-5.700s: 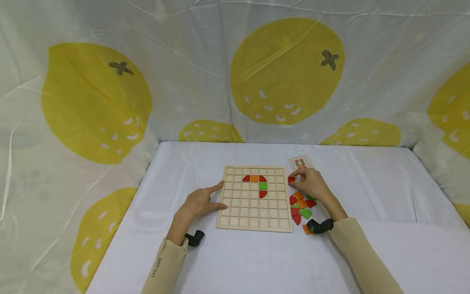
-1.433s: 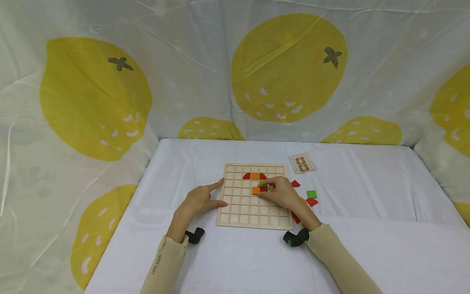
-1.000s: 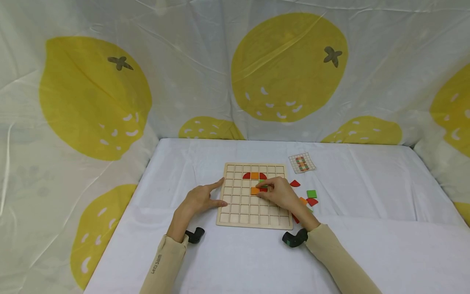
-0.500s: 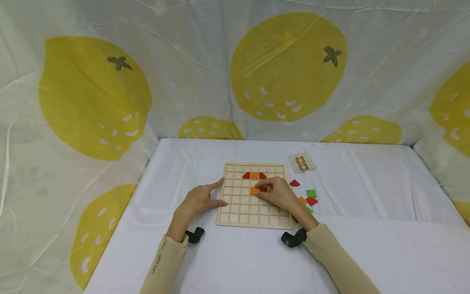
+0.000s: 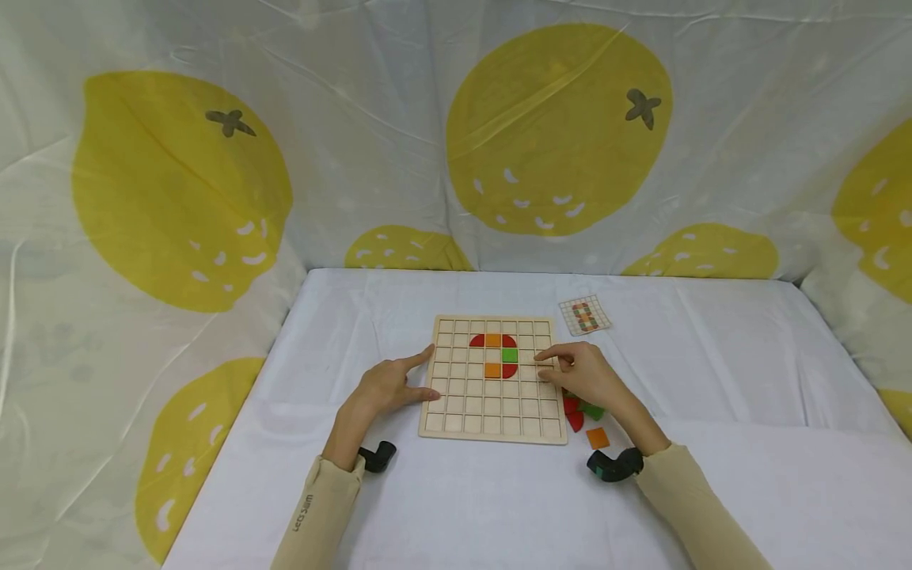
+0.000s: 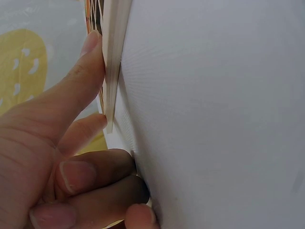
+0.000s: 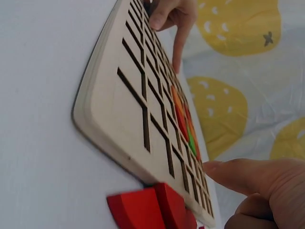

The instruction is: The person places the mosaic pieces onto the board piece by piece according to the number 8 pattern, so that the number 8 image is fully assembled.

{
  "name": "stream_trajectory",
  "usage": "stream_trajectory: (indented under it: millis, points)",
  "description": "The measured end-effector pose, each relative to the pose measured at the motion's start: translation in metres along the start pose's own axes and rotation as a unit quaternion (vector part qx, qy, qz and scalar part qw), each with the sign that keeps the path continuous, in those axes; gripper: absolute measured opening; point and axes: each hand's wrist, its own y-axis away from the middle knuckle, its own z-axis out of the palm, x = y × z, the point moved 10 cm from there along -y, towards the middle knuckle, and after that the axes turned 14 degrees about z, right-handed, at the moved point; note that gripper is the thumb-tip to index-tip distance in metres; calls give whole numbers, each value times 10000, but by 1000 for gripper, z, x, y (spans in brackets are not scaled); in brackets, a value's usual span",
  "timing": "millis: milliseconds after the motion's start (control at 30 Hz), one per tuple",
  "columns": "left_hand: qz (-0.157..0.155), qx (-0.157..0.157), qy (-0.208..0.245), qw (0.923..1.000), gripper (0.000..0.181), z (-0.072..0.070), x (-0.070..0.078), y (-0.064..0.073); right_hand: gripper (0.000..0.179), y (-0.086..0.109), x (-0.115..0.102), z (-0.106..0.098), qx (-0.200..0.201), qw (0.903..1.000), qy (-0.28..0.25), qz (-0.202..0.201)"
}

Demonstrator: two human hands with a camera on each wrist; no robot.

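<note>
A square wooden grid board [image 5: 459,412] lies on the table. In its cells sit two orange squares, one [image 5: 493,370] below the other, a green square [image 5: 510,355] and several red quarter-round tiles, one [image 5: 509,371] beside the lower orange square. My left hand [image 5: 385,391] rests against the board's left edge, thumb and forefinger stretched apart. In the left wrist view that thumb [image 6: 78,76] touches the rim, other fingers bent beneath. My right hand [image 5: 586,372] hovers over the board's right edge, thumb and forefinger apart with nothing between them, and hides some loose tiles.
Right of the board lie loose tiles: an orange square [image 5: 598,438], a green tile [image 5: 592,411] and red tiles [image 5: 574,418], close to the board's edge. A small pattern card [image 5: 585,315] lies behind the right hand. Lemon-printed cloth [image 5: 559,131] hangs behind the table.
The right hand set the orange square into its cell, let go, and moved right to the board's edge. Earlier it picked up a red tile by the card. The left hand stays put.
</note>
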Motion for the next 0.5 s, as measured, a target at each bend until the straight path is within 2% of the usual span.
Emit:
stream_trajectory:
  millis: [233, 500]
  points:
    - [-15, -2, -10, 10000, 90, 0, -1, 0, 24, 7, 25, -20, 188, 9994, 130, 254]
    - [46, 24, 24, 10000, 90, 0, 1, -1, 26, 8, 40, -30, 326, 9987, 188, 341]
